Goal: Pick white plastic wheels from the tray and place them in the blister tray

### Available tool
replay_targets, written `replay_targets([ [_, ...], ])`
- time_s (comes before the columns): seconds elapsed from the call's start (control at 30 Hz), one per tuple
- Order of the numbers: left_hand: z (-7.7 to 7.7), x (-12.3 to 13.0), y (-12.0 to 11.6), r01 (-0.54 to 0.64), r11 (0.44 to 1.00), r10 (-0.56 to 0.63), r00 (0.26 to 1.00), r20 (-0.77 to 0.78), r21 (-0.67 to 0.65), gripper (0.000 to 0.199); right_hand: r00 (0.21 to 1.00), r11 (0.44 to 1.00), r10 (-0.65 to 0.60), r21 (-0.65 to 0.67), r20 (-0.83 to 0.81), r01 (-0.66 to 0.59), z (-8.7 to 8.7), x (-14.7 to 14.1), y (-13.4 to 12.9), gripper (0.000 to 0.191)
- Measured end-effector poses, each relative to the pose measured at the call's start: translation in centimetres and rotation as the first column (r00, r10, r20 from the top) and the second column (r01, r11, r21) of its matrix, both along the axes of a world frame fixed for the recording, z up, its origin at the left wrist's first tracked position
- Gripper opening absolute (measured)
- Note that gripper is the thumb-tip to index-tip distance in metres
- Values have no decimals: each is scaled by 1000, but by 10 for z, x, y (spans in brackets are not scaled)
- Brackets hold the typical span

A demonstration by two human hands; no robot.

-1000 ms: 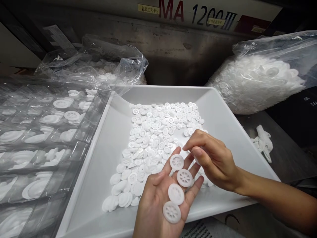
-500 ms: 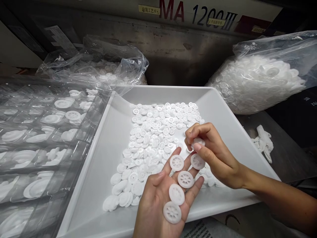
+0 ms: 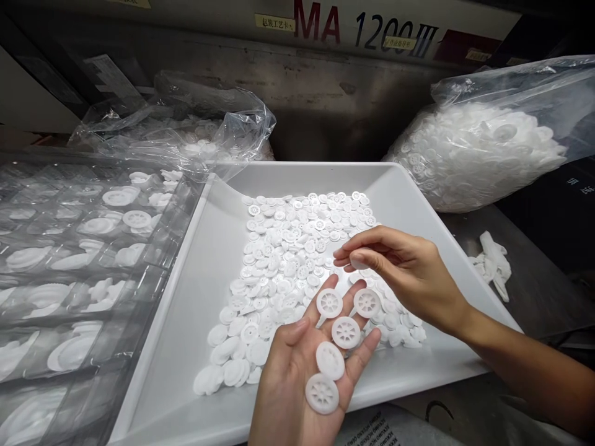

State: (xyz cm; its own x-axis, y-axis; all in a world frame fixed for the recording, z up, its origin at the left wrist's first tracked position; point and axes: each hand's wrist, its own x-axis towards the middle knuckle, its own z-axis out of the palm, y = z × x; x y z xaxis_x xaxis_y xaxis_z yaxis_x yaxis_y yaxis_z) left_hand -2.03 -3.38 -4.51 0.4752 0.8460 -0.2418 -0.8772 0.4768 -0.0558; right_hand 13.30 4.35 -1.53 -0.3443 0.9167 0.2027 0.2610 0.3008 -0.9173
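My left hand (image 3: 304,378) is palm up in front, fingers spread, carrying several small white plastic wheels (image 3: 346,332) with spokes; they lie flat along the palm and fingers. Just above its fingertips, my right hand (image 3: 404,272) pinches another white plastic wheel (image 3: 359,259) between thumb and fingers, which partly cover it. Both hands are over a grey-white plastic tray (image 3: 171,297). Inside the tray, many similar wheels (image 3: 279,260) lie in a loose layer, some hidden beneath my hands.
On the left are clear blister trays (image 3: 93,254) filled with white parts. An open clear bag (image 3: 199,130) of parts stands behind them. At the right, a full clear bag (image 3: 474,148) leans near the tray's rim, with a white glove-like cloth (image 3: 493,263) below it.
My right hand's curled fingers have straightened, and it has shifted slightly left, the pinched wheel now more covered. My left hand and its wheels have barely moved.
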Motion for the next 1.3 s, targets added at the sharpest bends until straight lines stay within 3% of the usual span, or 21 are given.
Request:
replay_targets([
  [0.17, 3, 0, -2, -13, 1000, 13, 1000, 2, -20, 71, 993, 982, 78, -180, 93, -61, -5, -5, -3, 19],
  [0.37, 6, 0, 0, -13, 1000, 13, 1000, -19, -28, 76, 971, 971, 110, -232, 211, -60, -3, -3, -3, 20],
  [0.87, 3, -3, -1, -29, 999, 29, 999, 12, -44, 69, 949, 920, 289, -311, 127, -238, 7, 9, 3, 34],
  [1.07, 7, -1, 2, -25, 997, 20, 998, -59, -77, 67, 942, 905, 321, -325, 95, -276, 7, 9, 2, 38],
  [1.3, 9, -1, 3, -60, 994, 53, 996, -70, -95, 62, 881, 784, 473, -474, 36, -401, 8, 15, -1, 59],
])
